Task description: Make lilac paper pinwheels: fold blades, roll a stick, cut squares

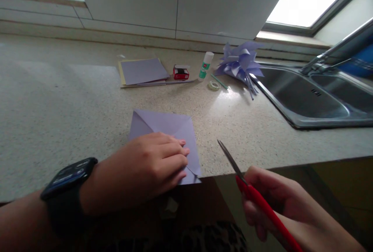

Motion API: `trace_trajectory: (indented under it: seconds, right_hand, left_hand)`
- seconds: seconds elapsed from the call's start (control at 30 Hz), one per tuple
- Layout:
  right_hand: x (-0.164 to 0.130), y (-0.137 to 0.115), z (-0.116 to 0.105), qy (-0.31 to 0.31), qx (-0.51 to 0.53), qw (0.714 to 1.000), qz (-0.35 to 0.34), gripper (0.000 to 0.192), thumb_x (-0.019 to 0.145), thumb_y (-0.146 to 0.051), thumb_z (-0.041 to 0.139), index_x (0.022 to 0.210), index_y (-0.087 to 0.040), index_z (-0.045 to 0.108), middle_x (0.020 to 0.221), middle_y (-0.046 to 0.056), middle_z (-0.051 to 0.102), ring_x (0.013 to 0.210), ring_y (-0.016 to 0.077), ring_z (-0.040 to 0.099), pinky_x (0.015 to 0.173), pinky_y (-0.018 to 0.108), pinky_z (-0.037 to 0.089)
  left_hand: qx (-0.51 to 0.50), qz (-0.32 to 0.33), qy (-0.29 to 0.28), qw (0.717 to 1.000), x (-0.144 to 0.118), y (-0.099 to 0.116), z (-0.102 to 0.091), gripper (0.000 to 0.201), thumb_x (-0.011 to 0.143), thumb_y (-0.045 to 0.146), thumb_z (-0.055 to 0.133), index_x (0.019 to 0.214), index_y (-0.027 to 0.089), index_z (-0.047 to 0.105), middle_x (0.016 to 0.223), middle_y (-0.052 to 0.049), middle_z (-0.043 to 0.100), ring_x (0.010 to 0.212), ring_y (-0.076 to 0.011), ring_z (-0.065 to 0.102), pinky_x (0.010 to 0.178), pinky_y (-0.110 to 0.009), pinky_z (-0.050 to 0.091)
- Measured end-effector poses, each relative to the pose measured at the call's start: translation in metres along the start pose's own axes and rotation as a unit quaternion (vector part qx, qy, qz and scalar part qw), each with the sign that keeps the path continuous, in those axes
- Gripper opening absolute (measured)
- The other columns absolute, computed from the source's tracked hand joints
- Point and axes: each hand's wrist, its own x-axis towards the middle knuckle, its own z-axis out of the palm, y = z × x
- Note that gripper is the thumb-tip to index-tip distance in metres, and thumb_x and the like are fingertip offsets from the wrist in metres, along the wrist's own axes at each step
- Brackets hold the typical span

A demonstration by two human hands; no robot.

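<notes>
A lilac sheet of paper (pixel 180 127) with diagonal fold lines lies on the counter at its front edge, one corner reaching past the edge. My left hand (pixel 157 159) rests palm down on it, fingers laid flat and close together, covering the middle of the sheet; the thumb is hidden. To the right, my right hand (pixel 271 193) is closed around red-handled scissors (pixel 262 201). Their blades look closed and point up and left, apart from the paper. The lower end of the handles runs out of view.
Along the back stand stacked lilac and yellow paper (pixel 142 71), a small red box (pixel 181 72), a glue stick (pixel 205 66), a tape roll (pixel 214 85), a thin green stick (pixel 219 82) and a lilac paper flower (pixel 240 63). A steel sink (pixel 294 122) is at right.
</notes>
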Motion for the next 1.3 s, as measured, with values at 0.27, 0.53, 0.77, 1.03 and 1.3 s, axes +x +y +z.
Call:
trace_trajectory:
  seconds: [0.27, 0.53, 0.77, 1.03, 1.3]
  right_hand:
    - [-0.001, 0.031, 0.003, -0.071, 0.054, 0.995, 0.049, 0.033, 0.084, -0.048, 0.075, 0.083, -0.022, 0.055, 0.073, -0.003, 0.048, 0.06, 0.009, 0.04, 0.052, 0.018, 0.042]
    - [0.003, 0.029, 0.015, -0.099, 0.049, 0.993, 0.045, 0.039, 0.082, -0.049, 0.076, 0.08, -0.021, 0.048, 0.073, -0.005, 0.045, 0.058, 0.0071, 0.036, 0.048, 0.016, 0.034]
    - [0.002, 0.033, 0.015, -0.094, 0.056, 0.993, 0.047, 0.036, 0.083, -0.045, 0.076, 0.081, -0.021, 0.05, 0.072, -0.005, 0.043, 0.058, 0.0075, 0.035, 0.048, 0.016, 0.031]
    - [-0.003, 0.034, 0.018, -0.093, 0.033, 0.994, 0.053, 0.041, 0.083, -0.056, 0.073, 0.082, -0.021, 0.052, 0.078, -0.002, 0.049, 0.071, 0.012, 0.045, 0.06, 0.02, 0.04]
    - [-0.004, 0.035, 0.03, -0.078, 0.0, 0.994, 0.076, 0.049, 0.077, -0.066, 0.071, 0.08, -0.02, 0.054, 0.079, 0.0, 0.05, 0.075, 0.0158, 0.046, 0.068, 0.027, 0.044]
  left_hand:
    - [-0.026, -0.113, -0.044, 0.992, 0.005, 0.02, -0.003, 0.02, 0.089, 0.041, 0.071, 0.089, 0.021, 0.07, 0.097, -0.006, 0.071, 0.097, -0.0254, 0.063, 0.088, -0.042, 0.049]
    - [-0.013, -0.165, -0.032, 0.986, 0.007, 0.032, 0.004, 0.02, 0.09, 0.044, 0.067, 0.089, 0.024, 0.069, 0.099, 0.0, 0.07, 0.097, -0.0273, 0.059, 0.093, -0.052, 0.037]
    - [-0.03, -0.202, -0.017, 0.979, 0.01, 0.041, 0.006, 0.014, 0.093, 0.035, 0.063, 0.086, 0.025, 0.069, 0.092, 0.003, 0.07, 0.098, -0.0245, 0.06, 0.108, -0.057, 0.022]
    - [-0.196, -0.309, -0.01, 0.931, 0.015, 0.031, 0.003, 0.009, 0.088, 0.029, 0.066, 0.083, 0.029, 0.073, 0.085, 0.003, 0.069, 0.091, -0.0207, 0.06, 0.087, -0.04, 0.04]
    - [-0.235, -0.352, -0.049, 0.905, 0.013, 0.027, -0.002, 0.013, 0.089, 0.037, 0.063, 0.085, 0.03, 0.072, 0.09, 0.001, 0.066, 0.087, -0.0195, 0.06, 0.084, -0.037, 0.043]
